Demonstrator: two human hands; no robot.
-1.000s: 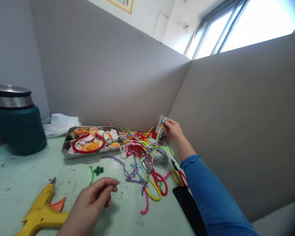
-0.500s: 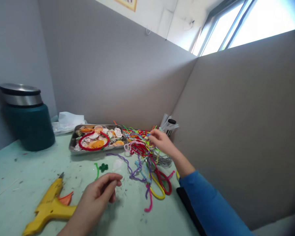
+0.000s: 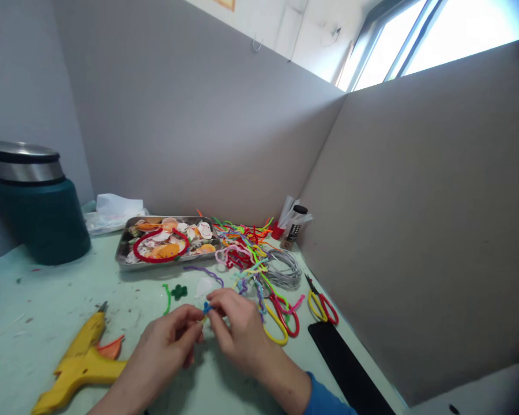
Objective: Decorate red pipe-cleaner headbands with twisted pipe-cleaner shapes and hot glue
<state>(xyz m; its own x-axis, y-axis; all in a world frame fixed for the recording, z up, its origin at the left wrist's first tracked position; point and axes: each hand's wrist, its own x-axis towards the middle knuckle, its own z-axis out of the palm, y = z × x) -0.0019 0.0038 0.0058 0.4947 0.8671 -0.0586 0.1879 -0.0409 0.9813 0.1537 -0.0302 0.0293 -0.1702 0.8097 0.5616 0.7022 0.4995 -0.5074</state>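
The right hand [image 3: 237, 323], in front of the metal tray [image 3: 123, 258] and toward its right end, pinches a small blue pipe-cleaner piece [image 3: 207, 308] between thumb and fingers. A short yellow length shows just below the blue. The left hand [image 3: 166, 346], also in front of the tray, has thumb and forefinger nearly together at that yellow length; whether they grip it, I cannot tell.

Seashells [image 3: 166, 251] fill the tray, and a red pipe-cleaner loop [image 3: 162, 259] lies over them. On the surface [image 3: 26, 328] just in front of the tray are a dark green flower [image 3: 180, 292] and a bent green pipe cleaner [image 3: 168, 300]. Farther forward and left of the tray lies a yellow glue gun [image 3: 84, 353] with an orange trigger. Beside the tray's right end is a tangle of coloured pipe cleaners [image 3: 244, 237], then a coil of grey wire [image 3: 284, 270]. Well right of the tray lie scissors [image 3: 327, 310] with red and yellow handles.
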